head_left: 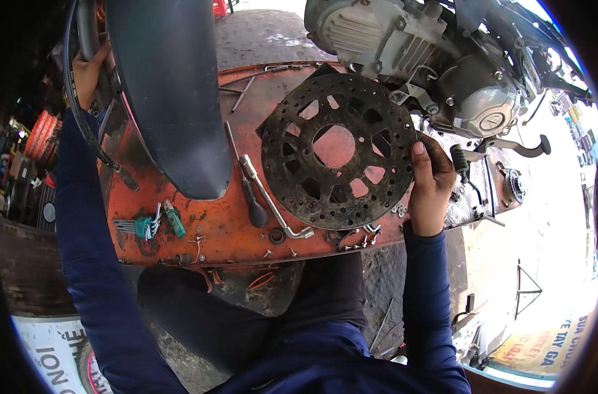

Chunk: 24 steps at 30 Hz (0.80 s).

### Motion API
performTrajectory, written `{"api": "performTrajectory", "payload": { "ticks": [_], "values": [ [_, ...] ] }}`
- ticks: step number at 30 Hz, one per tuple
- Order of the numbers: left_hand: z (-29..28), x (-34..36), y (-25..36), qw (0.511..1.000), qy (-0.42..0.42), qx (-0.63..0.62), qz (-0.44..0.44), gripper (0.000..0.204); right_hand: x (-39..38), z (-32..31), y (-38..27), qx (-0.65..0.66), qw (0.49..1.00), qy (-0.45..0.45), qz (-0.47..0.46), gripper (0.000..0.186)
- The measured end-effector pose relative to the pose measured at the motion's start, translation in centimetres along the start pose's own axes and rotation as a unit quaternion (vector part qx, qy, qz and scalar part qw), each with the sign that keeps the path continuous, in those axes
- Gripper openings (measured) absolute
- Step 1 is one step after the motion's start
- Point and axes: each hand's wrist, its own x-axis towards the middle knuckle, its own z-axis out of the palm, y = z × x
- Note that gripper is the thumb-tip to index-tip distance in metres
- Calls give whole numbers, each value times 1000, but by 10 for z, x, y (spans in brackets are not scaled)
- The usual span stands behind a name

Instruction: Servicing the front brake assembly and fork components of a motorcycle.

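My right hand [430, 174] pinches the right rim of a dark, perforated brake disc [303, 141], thumb on its upper face. The disc is held over an orange metal work stand [246, 246], which shows through its centre hole and cutouts. A dark plate edge shows behind its upper left. At the upper left, my left hand [87, 75] is wrapped round a dark tube [87, 33], its fingers partly hidden by the tube and a black cable [72, 98]. Beside it a large black mudguard [171, 98] hangs over the stand.
A motorcycle engine [404, 46] with a foot pedal [522, 150] stands at upper right. On the stand lie an L-shaped socket wrench [267, 197], a screwdriver [254, 209], a hex key set [145, 226] and loose bolts [294, 251]. My legs are below the stand's near edge.
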Motion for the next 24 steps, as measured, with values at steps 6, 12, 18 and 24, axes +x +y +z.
{"api": "performTrajectory", "payload": {
  "ticks": [6,12,18,24],
  "values": [
    [-15,-171,128,920,277,-226,160,23,20,-4,21,53,997,-54,-1,34],
    [67,-368,177,828,-292,-380,-291,45,33,17,21,138,988,-71,16,28],
    [141,-334,184,667,-122,-612,-407,53,43,26,20,176,976,-123,32,26],
    [148,-331,197,698,-20,-621,-356,48,51,33,35,170,972,-154,42,29]
  ]
}}
